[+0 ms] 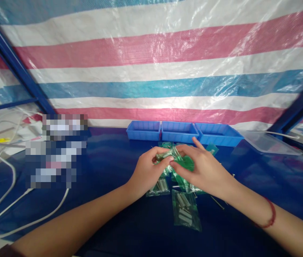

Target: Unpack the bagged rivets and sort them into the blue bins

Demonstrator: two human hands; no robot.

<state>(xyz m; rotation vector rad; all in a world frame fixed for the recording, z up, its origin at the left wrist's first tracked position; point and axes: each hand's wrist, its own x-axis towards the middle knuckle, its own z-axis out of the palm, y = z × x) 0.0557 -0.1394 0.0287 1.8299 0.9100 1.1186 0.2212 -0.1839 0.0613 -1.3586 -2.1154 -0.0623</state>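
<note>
Between my two hands is a clear greenish plastic bag (176, 154) with small metal parts inside. My left hand (148, 169) pinches its left end between thumb and fingers. My right hand (203, 164) grips the other side, thumb and fingers closed on the plastic and one finger raised. Just below lies a flat bag of metal pins and pale plugs (185, 210). Another bag of metal pins (160, 186) rests under my left hand. More green bags lie partly hidden beneath both hands. A loose long screw (218, 202) lies beside my right wrist.
Three blue bins (179, 132) stand in a row at the back of the blue table (108, 157). A translucent plastic lid or tray (271, 142) lies right of them. White cables (13, 178) run along the left side. A striped plastic sheet (151, 53) hangs behind.
</note>
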